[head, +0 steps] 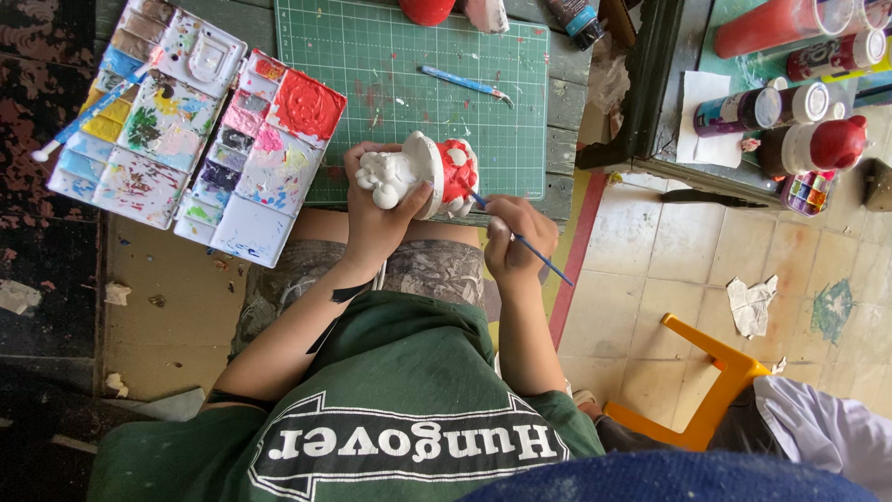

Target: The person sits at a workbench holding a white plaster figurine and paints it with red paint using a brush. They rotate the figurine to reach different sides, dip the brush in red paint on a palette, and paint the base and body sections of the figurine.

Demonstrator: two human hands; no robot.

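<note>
Fingers of the left hand (pixel 376 218) wrapped around a white plaster figurine (pixel 420 174), holding it tipped on its side just above the near edge of the green cutting mat (pixel 409 65); red paint covering the figurine's right part, the rest bare white. Fingers of the right hand (pixel 516 240) pinched narrow on a thin blue-handled brush (pixel 525 244), tip touching the figurine's red area, handle slanting down to the right. Both hands over the lap, at the near edge of the grey plank table (pixel 567 102). Left of the mat, two open paint palettes (pixel 200 130) side by side, wells smeared with many colours, one large well filled with red; a blue-and-white brush (pixel 88 112) lying across the left palette. A second blue brush (pixel 465 84) resting on the mat, well apart from the hands. To the right, on a separate dark-framed surface, several paint bottles (pixel 790 102) lying on their sides, with a small paint set (pixel 806 192) just beside them. Lower right, an orange stool (pixel 715 381) on the tiled floor (pixel 650 279), a crumpled paper scrap (pixel 751 304) near it.
</note>
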